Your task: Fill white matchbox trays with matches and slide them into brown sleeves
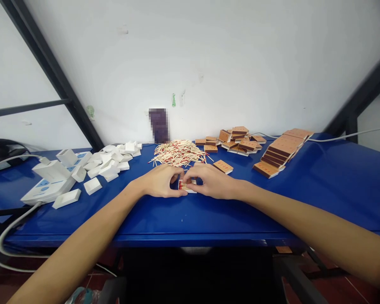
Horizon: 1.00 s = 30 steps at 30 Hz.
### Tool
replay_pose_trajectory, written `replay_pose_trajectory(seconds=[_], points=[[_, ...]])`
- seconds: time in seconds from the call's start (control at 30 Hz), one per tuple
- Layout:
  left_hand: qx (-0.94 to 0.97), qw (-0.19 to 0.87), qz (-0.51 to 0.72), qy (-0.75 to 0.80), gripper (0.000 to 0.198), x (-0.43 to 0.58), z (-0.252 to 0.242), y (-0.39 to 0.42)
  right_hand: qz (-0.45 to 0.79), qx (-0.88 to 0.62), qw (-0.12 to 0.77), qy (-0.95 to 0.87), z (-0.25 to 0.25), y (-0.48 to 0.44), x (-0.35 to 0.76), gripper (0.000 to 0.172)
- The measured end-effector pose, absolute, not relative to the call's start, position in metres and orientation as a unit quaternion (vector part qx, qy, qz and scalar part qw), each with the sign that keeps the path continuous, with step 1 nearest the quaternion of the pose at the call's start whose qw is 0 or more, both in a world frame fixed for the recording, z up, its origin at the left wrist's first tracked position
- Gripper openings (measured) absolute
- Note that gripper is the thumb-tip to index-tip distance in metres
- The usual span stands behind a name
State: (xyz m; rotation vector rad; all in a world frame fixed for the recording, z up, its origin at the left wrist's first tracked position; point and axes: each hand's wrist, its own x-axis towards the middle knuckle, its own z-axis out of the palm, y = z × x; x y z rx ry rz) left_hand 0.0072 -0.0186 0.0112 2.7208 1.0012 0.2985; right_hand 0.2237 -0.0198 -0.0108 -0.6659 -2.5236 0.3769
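Note:
My left hand [161,180] and my right hand [210,180] meet at the middle of the blue table [183,219], fingers curled around a small white matchbox tray [186,185] with red-tipped matches in it. Both hands pinch the tray from either side. Just behind them lies a loose pile of matches [179,153]. One brown matchbox sleeve [223,166] lies alone right of the pile, close to my right hand.
Several white inner trays [107,162] are heaped at the left, beside a white power strip [47,190] with a grey cable. Brown sleeves are piled [236,139] and stacked in a row [281,152] at the right. A white wall stands behind.

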Motion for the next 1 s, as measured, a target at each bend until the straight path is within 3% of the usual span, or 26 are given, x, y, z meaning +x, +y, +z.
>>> replay_pose_trajectory(seconds=[0.23,0.37,0.57,0.83,1.0], points=[[0.926,0.141,0.107,0.334,0.046,0.009,0.012,-0.020,0.178,-0.231,0.295,-0.910,-0.005,-0.021,0.225,0.013],[0.914,0.176,0.154,0.332,0.038,0.004,0.015,-0.016,0.138,-0.310,0.346,-0.875,-0.002,-0.014,0.230,0.018],[0.904,0.014,0.139,0.404,0.023,-0.012,0.011,0.000,0.053,-0.350,0.250,-0.901,-0.017,0.004,0.235,0.026],[0.911,0.050,0.125,0.391,0.027,-0.008,0.007,0.001,0.083,-0.385,0.210,-0.895,-0.017,0.005,0.232,0.021],[0.914,0.058,0.118,0.385,0.024,-0.008,0.007,0.001,0.112,-0.404,0.224,-0.880,-0.015,0.005,0.234,0.028]])
